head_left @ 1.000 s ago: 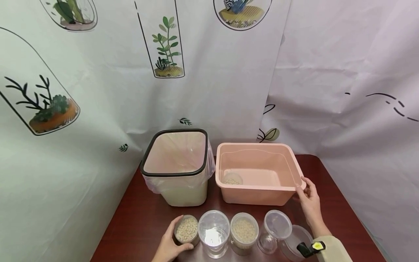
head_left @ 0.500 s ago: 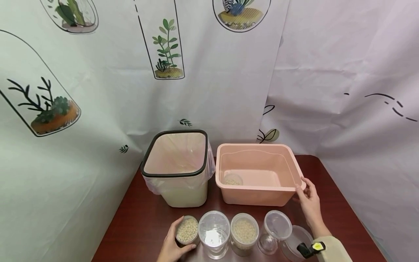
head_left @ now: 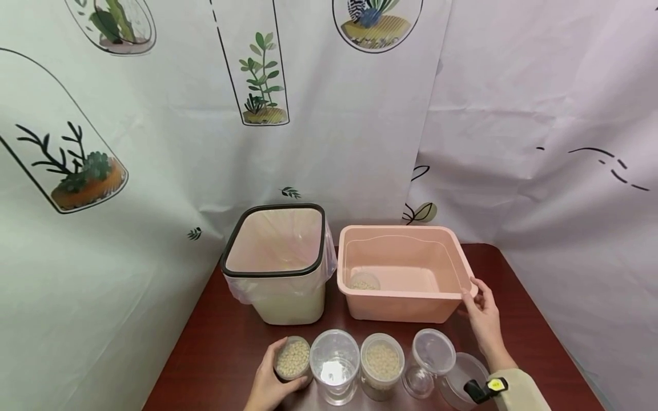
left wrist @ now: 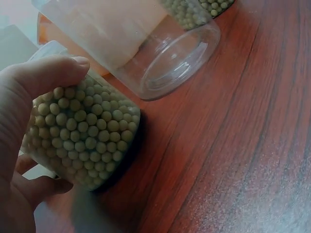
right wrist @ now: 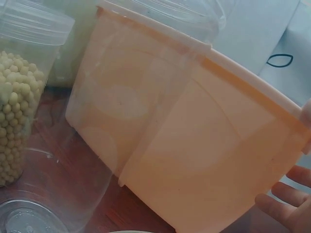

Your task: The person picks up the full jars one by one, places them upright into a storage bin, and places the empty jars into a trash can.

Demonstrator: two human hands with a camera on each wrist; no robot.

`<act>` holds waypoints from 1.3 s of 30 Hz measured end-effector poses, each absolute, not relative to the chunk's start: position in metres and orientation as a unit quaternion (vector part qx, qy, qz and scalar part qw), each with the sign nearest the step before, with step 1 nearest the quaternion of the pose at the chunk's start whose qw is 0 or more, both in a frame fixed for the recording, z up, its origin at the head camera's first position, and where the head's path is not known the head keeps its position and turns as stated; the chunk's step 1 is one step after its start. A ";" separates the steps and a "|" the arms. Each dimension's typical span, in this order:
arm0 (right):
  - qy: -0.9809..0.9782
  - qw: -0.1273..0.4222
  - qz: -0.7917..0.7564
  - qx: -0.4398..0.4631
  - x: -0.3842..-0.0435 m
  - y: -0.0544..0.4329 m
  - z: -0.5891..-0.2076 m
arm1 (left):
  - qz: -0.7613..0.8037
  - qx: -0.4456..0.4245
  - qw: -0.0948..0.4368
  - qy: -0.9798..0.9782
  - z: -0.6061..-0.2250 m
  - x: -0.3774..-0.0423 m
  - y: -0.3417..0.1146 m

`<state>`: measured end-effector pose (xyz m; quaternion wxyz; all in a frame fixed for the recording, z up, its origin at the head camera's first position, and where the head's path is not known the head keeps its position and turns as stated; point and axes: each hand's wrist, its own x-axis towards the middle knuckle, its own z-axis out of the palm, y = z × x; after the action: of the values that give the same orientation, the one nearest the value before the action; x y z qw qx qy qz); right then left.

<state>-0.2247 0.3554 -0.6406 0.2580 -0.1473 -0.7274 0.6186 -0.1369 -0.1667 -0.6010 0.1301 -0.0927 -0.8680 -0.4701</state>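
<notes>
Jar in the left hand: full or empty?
Not empty: bean-like balls show through the clear jar, left wrist view; the left hand partly hides the fill level.

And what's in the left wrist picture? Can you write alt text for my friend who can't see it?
A left hand grips a clear jar full of small round beans. Beside it, an empty see-through jar is on a reddish wood table, with more beans and part of a peach tub behind.

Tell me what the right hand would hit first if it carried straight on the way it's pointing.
The pink basin, at once: the right hand grips its near right corner. Beyond that edge, probably the basin's inside, though depth is hard to judge.
</notes>
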 end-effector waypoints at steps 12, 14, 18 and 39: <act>-0.723 0.261 0.622 -0.148 -0.225 0.355 -0.640 | -0.465 -0.097 0.181 -0.861 -0.589 -0.138 -0.176; -0.724 0.260 0.621 -0.149 -0.225 0.356 -0.641 | -0.465 -0.101 0.188 -0.859 -0.586 -0.140 -0.178; -0.724 0.261 0.621 -0.147 -0.226 0.357 -0.644 | -0.465 -0.106 0.201 -0.856 -0.578 -0.142 -0.181; -0.716 0.253 0.635 -0.143 -0.224 0.352 -0.636 | -0.452 -0.133 0.243 -0.848 -0.534 -0.157 -0.181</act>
<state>-0.2236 0.3525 -0.6360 0.2533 -0.1425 -0.7161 0.6346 -0.1569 -0.1806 -0.5342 0.2431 -0.1335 -0.8481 -0.4515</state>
